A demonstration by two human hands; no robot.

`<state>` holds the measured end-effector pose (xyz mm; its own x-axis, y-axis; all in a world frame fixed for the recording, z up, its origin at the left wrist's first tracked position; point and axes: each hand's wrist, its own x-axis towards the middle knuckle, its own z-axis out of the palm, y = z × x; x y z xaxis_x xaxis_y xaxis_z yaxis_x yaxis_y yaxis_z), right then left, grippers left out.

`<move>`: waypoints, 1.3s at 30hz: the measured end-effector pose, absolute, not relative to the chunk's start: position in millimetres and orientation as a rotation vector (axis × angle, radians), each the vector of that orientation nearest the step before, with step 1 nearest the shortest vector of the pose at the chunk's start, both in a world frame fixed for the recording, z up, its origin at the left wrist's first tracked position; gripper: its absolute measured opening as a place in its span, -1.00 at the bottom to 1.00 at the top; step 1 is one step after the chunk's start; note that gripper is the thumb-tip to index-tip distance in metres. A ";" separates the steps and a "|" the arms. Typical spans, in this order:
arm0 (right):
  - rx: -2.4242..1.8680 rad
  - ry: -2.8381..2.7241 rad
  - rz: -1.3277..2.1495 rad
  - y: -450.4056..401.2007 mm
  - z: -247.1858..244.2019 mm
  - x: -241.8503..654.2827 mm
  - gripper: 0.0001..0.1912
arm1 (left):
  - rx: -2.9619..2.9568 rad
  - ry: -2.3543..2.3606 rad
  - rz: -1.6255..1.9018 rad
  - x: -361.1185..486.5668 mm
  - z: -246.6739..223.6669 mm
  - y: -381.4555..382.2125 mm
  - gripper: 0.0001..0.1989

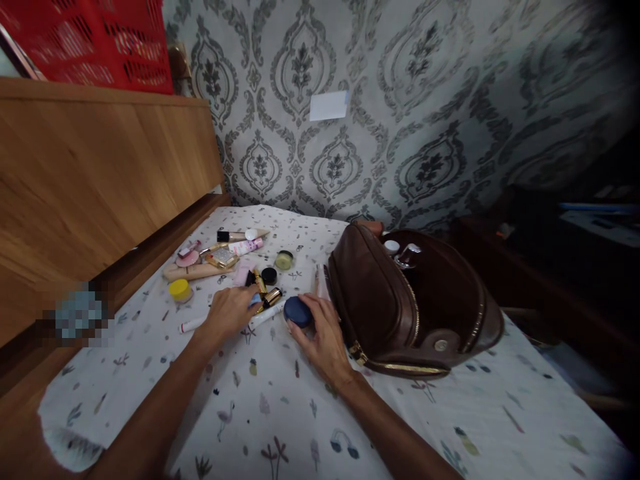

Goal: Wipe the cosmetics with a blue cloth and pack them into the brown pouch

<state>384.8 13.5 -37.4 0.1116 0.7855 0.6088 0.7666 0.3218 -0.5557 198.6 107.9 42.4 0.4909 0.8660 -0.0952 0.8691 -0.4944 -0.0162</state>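
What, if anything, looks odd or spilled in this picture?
A pixelated patch at left, by the wooden cabinet, looks odd: it hides whatever is beneath. The cosmetics lie jumbled near the left hand, but I see no spill.

Forearms point(167, 387) bare; left hand point(229, 312), right hand point(326, 340) bare; fingers point(321, 311) slender.

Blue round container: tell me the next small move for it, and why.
Perhaps lift the blue round container toward the brown bag: the right hand grasps it, and the bag gapes open close by on the right.
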 end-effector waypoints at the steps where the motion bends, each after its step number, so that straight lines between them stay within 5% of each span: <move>1: -1.432 -1.634 0.028 13.5 -37.5 384.8 -0.55 | 2.687 1.546 -0.145 199.6 43.2 106.6 -0.71; 14: -1.414 -1.615 -0.007 14.9 -40.4 384.2 -0.58 | 2.518 1.636 -0.197 188.1 44.6 114.4 -0.68; 31: -1.419 -1.619 -0.058 20.0 -49.4 387.0 -0.59 | 2.316 1.667 0.346 162.6 59.5 128.5 -0.70; 39: -1.416 -1.608 -0.040 20.5 -51.6 387.8 -0.58 | 2.417 1.877 0.261 154.6 51.7 138.2 -0.63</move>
<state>387.8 20.5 -51.6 0.1320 0.7487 0.6497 0.7799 0.3261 -0.5342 154.6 138.2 51.7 0.2395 0.9667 0.0905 0.9548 -0.2514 0.1587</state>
